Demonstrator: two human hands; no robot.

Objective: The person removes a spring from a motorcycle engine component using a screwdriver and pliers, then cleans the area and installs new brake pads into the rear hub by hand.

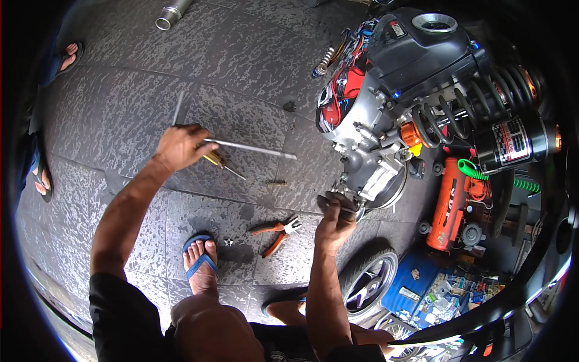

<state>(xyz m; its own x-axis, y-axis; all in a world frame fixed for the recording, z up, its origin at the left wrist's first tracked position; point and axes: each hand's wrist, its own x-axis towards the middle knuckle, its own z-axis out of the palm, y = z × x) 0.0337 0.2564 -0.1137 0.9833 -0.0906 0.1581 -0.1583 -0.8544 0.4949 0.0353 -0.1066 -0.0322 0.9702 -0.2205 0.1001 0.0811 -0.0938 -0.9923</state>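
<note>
Pliers on floor, near side of engine, handles toward wearer; parked within easy reach, I judge. Right hand at engine's near edge, fingers bunched, perhaps steadying it; whether they grip anything, I cannot tell. Left of engine, screwdriver lies on floor, seemingly set aside. Just above it, left hand has fingers wrapped round bent metal rod, blurred, one length pointing engineward; firm grip likely for control. Farthest, metal pipe lies beyond engine's left, probably out of way.
</note>
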